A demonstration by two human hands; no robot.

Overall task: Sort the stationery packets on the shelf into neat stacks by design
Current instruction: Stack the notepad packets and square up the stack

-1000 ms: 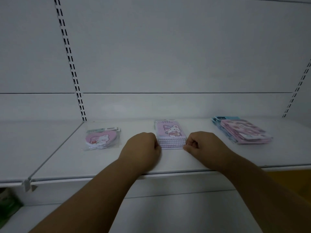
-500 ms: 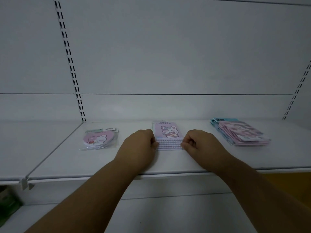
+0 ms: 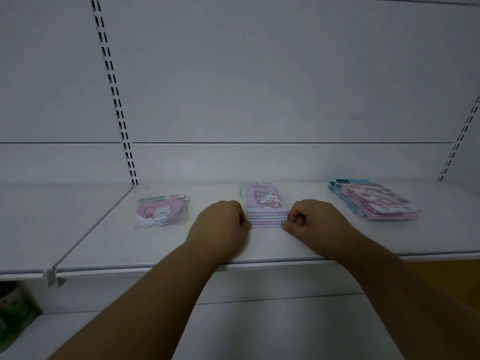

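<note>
A neat stack of pink-purple spiral notebooks with a cartoon bunny cover [image 3: 265, 203] lies mid-shelf. My left hand [image 3: 220, 224] is curled into a fist pressed against the stack's left side. My right hand [image 3: 310, 219] is also a fist and touches its front right corner. Neither hand has anything inside its fingers. To the left lies a clear packet with round pink bunny pads [image 3: 161, 211]. At the right sits a fanned pile of pink packets with blue header cards [image 3: 376, 201].
The white metal shelf [image 3: 155, 255] has a raised front lip and a divider joint at the left. A slotted upright [image 3: 117, 100] runs up the back panel. Green items [image 3: 13, 315] sit on the lower shelf at the far left.
Both fists stay against the sides of the notebook stack. My view has shifted slightly, and the stack looks a little more squared up.
</note>
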